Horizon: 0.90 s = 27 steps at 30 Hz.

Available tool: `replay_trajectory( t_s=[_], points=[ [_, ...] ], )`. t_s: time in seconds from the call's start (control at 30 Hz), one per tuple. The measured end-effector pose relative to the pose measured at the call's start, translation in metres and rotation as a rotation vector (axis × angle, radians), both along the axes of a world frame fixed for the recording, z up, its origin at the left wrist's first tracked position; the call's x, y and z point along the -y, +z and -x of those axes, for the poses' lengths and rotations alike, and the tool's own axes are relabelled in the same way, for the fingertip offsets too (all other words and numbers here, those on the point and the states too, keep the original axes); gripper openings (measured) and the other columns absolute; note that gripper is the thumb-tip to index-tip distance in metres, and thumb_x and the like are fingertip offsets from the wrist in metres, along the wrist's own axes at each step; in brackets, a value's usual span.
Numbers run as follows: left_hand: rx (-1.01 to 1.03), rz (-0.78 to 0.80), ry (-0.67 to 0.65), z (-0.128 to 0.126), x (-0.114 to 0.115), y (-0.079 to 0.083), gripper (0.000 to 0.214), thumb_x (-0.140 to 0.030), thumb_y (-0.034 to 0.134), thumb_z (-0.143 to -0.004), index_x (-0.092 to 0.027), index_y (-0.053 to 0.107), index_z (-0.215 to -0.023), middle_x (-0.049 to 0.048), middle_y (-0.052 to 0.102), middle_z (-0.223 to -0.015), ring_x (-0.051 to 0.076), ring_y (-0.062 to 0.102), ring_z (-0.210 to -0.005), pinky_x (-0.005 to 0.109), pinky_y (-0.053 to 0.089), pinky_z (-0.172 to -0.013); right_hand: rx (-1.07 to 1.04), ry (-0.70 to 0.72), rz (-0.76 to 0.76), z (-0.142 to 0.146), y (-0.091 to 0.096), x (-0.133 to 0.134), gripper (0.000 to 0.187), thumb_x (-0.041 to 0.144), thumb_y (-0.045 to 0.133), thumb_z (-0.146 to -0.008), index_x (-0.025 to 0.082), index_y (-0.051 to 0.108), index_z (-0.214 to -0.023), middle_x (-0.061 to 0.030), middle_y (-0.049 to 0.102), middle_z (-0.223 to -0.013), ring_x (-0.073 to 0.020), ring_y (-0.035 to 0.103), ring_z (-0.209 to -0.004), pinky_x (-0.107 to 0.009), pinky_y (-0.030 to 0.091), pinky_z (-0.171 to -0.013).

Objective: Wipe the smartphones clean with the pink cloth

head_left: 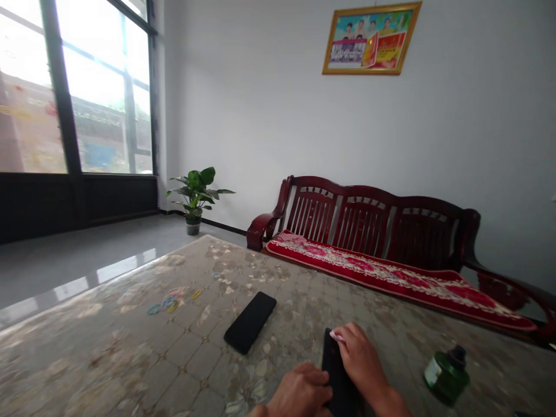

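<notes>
A black smartphone [336,370] lies on the patterned tablecloth in front of me. My left hand [300,391] is closed at its lower left edge, fingers curled against it. Over its upper right side is my right hand [361,360], fingers pinched on a small pale wipe [336,336] pressed at the phone's top end. Most of the wipe is hidden by the fingers. A second black smartphone [251,322] rests flat to the left, apart from both hands. To the right stands a green bottle [447,375] with a black cap.
Several coloured rubber bands [169,302] lie on the left part of the tablecloth [130,347]. Beyond the table is a dark red wooden bench [360,217] with a red floral cover [391,276]. A potted plant [194,194] stands on the floor near the window.
</notes>
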<state>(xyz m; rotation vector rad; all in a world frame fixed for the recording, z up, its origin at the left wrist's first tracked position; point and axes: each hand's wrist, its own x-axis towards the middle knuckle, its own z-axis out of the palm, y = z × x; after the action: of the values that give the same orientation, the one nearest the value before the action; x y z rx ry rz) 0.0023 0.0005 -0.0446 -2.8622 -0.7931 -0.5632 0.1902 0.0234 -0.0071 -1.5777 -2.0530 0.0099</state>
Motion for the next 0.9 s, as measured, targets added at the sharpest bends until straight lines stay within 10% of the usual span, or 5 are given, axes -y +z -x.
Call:
replay_trajectory(
  t_s=[0.6,0.9],
  points=[
    [-0.05,0.077,0.009,-0.001,0.002,0.003,0.026,-0.043,0.072,-0.086,-0.019,0.063,-0.08,-0.0008,0.07,-0.086,0.016,0.067,-0.078,0.024,0.049,-0.078,0.003,0.168,0.093,-0.01,-0.001,0.018,0.028,0.016,0.039,-0.092,0.025,0.065,-0.088,-0.0042,0.063,-0.093,-0.0188,0.062,-0.09,-0.029,0.046,-0.081],
    [-0.039,0.198,0.041,0.004,0.011,0.019,0.018,-0.034,0.073,-0.086,-0.018,0.064,-0.083,0.0009,0.069,-0.094,0.019,0.067,-0.087,0.025,0.05,-0.086,0.006,0.022,0.028,-0.016,-0.003,0.009,0.025,0.012,0.04,-0.088,0.023,0.063,-0.085,-0.0051,0.062,-0.091,-0.0197,0.061,-0.088,-0.03,0.045,-0.08]
  ],
)
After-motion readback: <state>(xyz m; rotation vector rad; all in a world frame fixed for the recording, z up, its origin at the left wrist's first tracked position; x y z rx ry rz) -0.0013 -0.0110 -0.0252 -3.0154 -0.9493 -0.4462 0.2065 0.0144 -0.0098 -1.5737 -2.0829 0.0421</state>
